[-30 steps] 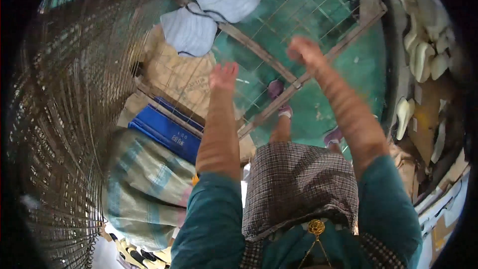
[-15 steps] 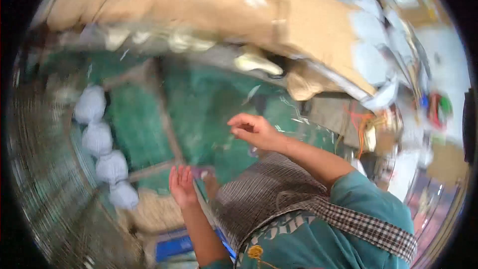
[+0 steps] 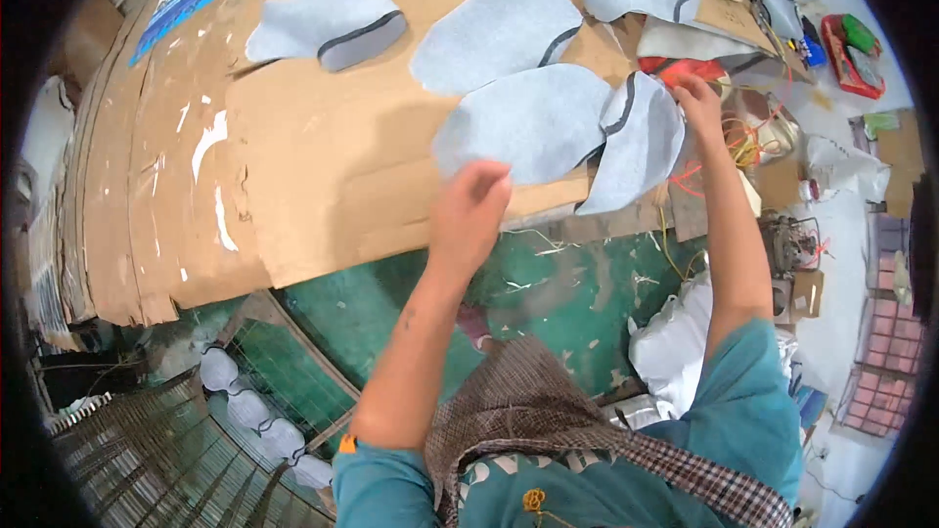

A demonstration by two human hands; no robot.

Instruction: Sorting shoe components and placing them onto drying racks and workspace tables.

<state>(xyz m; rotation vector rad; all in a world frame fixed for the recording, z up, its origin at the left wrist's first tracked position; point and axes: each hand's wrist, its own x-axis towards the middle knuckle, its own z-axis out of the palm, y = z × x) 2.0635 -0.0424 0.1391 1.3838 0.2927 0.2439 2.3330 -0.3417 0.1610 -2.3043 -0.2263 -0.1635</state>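
Note:
Light grey felt slippers with a dark band lie on a cardboard-covered table (image 3: 323,147). My right hand (image 3: 696,103) is closed at the upper right edge of one slipper (image 3: 641,142), which stands tilted at the table's front edge. Beside it, a second slipper (image 3: 528,122) lies flat, its right end touching the first. At that one's near left edge is my left hand (image 3: 474,205), fingers curled and somewhat smeared by motion. Whether they pinch the felt is hidden.
More grey slippers (image 3: 494,34) are laid out farther back. A red basket (image 3: 851,54) and orange cords (image 3: 748,142) are at the right. White sacks (image 3: 675,342) rest on the green floor (image 3: 548,284). Low at the left, several grey pieces (image 3: 249,409) line a wire rack (image 3: 176,445).
My view has swung up from the floor to the table. Both hands, held over the floor and apart from anything before, are now at the slippers by the table's front edge.

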